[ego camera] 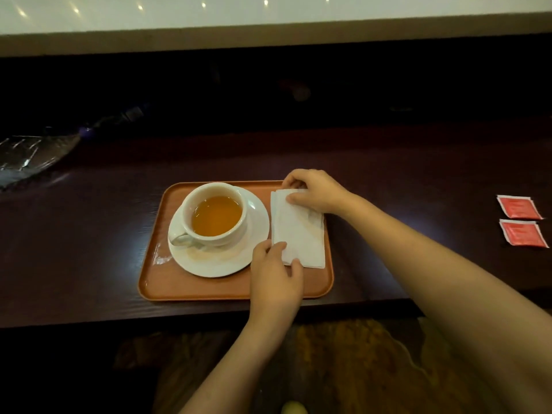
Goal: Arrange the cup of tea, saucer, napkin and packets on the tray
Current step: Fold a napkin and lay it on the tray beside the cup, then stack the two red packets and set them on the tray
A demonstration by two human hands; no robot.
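An orange tray point(185, 286) lies on the dark wooden counter. On its left half a white saucer point(257, 225) carries a white cup of tea point(216, 215), handle toward the near left. A folded white napkin point(300, 234) lies on the tray's right half. My left hand point(276, 274) pinches the napkin's near left corner. My right hand point(313, 191) holds its far edge. Two red packets point(518, 207) point(523, 233) lie on the counter far to the right, off the tray.
A crinkled clear plastic wrapper point(33, 158) lies at the counter's far left. The counter's front edge point(179, 319) runs just below the tray. A dark recess and a pale ledge point(268, 34) rise behind the counter.
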